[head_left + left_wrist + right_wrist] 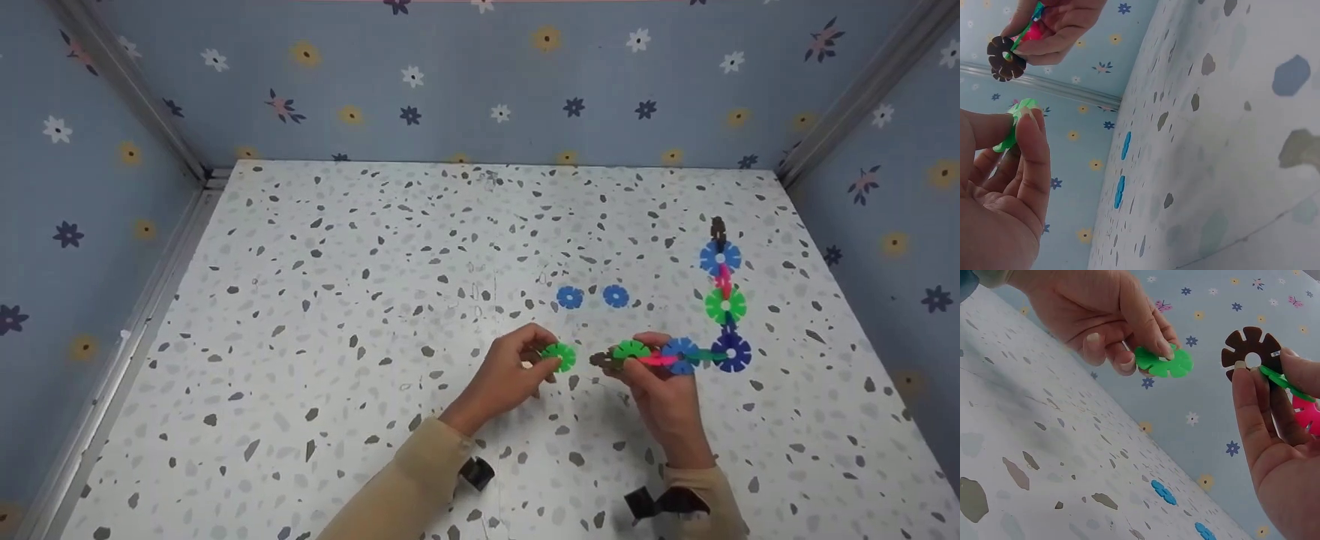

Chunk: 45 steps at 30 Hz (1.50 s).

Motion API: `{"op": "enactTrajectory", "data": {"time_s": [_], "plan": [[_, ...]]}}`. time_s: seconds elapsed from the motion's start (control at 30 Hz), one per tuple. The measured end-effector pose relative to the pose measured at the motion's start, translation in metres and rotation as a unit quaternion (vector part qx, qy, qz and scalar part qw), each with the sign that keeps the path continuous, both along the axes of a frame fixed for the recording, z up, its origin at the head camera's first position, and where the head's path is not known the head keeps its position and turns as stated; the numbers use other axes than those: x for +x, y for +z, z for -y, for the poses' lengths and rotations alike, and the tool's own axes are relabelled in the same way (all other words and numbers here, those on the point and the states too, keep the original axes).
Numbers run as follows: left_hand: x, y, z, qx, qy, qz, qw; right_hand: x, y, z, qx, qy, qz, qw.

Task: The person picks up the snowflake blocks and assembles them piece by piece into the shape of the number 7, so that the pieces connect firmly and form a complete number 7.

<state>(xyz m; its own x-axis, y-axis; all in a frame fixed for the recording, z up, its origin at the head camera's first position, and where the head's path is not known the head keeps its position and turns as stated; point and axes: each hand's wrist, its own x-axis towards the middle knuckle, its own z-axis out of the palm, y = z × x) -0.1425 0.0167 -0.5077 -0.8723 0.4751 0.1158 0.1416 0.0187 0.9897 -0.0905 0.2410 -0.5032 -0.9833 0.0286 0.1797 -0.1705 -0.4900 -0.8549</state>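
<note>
Between thumb and fingers, my left hand (514, 364) pinches a loose green notched disc (561, 358). My right hand (664, 397) grips a chain of interlocking discs near its left end, at a green disc (631, 350) joined to a brown disc (1251, 354). From there the chain runs right through a pink disc (660, 361), a blue disc (681, 355) and a teal disc (707, 355) to a dark blue disc (731, 352). At that corner it turns away from me, up to a brown disc (718, 227) at the far end. A small gap separates the loose disc from the chain.
Two loose blue discs (570, 298) (616, 296) lie side by side on the speckled white table (337, 300), beyond my hands. Blue flower-patterned panels (465, 82) enclose the table at the back and both sides.
</note>
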Motion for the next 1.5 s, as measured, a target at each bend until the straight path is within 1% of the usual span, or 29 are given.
{"op": "enactTrajectory", "data": {"time_s": [0.2,0.43,0.53,0.57,0.6,0.7,0.8,0.93,1.03,1.1,1.33,1.5], "plan": [[0.008,0.004,0.004,0.032,0.002,-0.005,0.9995,-0.001,0.000,0.001,-0.025,0.035,-0.031,0.999],[0.013,0.004,0.004,0.051,0.005,-0.021,0.9985,0.000,0.002,0.002,-0.001,0.038,-0.025,0.999],[0.014,0.005,0.002,0.049,0.006,-0.026,0.9984,-0.001,0.001,0.002,0.004,0.045,-0.034,0.998],[0.015,0.006,0.002,0.046,0.006,-0.025,0.9986,-0.001,0.001,0.002,0.005,0.047,-0.037,0.998],[0.016,0.011,0.002,0.043,0.007,-0.025,0.9987,-0.002,0.001,0.002,0.004,0.050,-0.038,0.998],[0.021,0.019,0.002,0.050,0.011,-0.027,0.9983,-0.002,0.001,0.002,0.002,0.052,-0.042,0.998],[0.024,0.017,0.000,0.062,0.015,-0.026,0.9976,-0.001,0.000,0.004,0.010,0.048,-0.041,0.998],[0.023,0.002,-0.004,0.068,0.020,-0.015,0.9973,0.000,0.000,0.006,0.021,0.041,-0.035,0.998],[0.024,0.002,-0.003,0.072,0.029,-0.016,0.9968,0.001,-0.001,0.007,0.027,0.039,-0.029,0.998],[0.025,0.005,-0.002,0.075,0.033,-0.018,0.9965,0.001,-0.001,0.007,0.037,0.037,-0.020,0.998],[0.032,0.026,0.003,0.100,0.029,-0.016,0.9944,0.001,-0.001,0.007,0.059,0.044,0.030,0.997],[0.028,0.009,0.001,0.094,0.033,-0.022,0.9948,0.000,0.000,0.008,0.054,0.056,0.047,0.996]]}}
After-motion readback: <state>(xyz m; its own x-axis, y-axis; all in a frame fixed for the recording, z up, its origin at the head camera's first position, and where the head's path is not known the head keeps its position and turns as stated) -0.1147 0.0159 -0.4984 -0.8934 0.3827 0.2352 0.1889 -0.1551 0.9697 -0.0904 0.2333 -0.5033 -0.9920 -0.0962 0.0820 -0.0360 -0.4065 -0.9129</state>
